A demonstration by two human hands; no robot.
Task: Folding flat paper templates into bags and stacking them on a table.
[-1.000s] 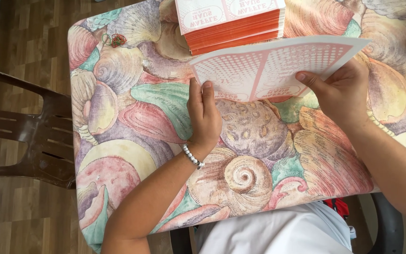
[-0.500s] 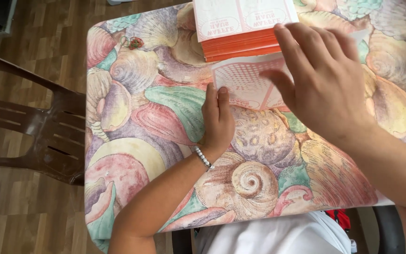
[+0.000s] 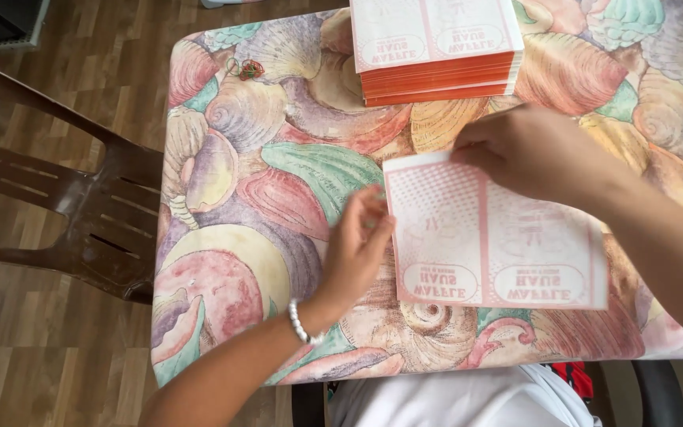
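A: Starting at your left, the brown chair (image 3: 65, 213) stands clear of the table (image 3: 223, 261) with the shell-pattern cloth, so no trouble there. Your left hand (image 3: 357, 245) has its fingers curled loosely against the left edge of the flat carton sheet (image 3: 492, 237); it pinches nothing that I can see.

B: And the sheet itself?

A: It lies flat before you, near the table's front edge. Your right hand (image 3: 535, 154) presses its top edge, fingers bent down on it. If you push unevenly, I judge the sheet may skew or crease off its score line, or slide off the front.

B: The stack (image 3: 436, 51)?

A: Just beyond; a careless elbow could shove it.
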